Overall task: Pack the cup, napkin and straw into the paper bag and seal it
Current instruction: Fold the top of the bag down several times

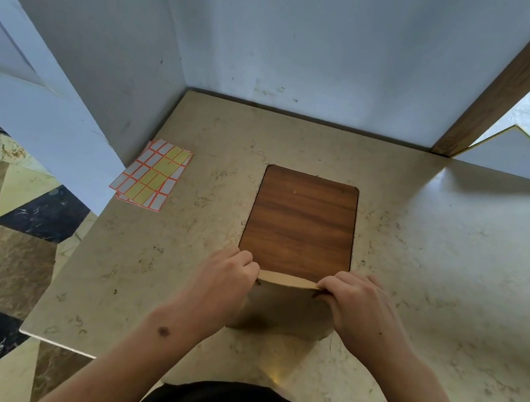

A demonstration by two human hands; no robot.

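No readable text turned up anywhere in this view. The label sheets (150, 175) on the worktop (418, 254) showed only blank white and yellow stickers with orange borders, no writing on them. The paper bag (283, 304) carried no print or logo on its visible face, and no numbers or signs showed.

A beige marbled surface (418, 254) fills the corner against pale walls (312, 38), with a dark wood-grain panel (301, 222) set into its middle. A fanned stack of label sheets (152, 174), red-edged with white and yellow stickers, lies near its left edge, and patterned floor tiles (0, 233) show below.
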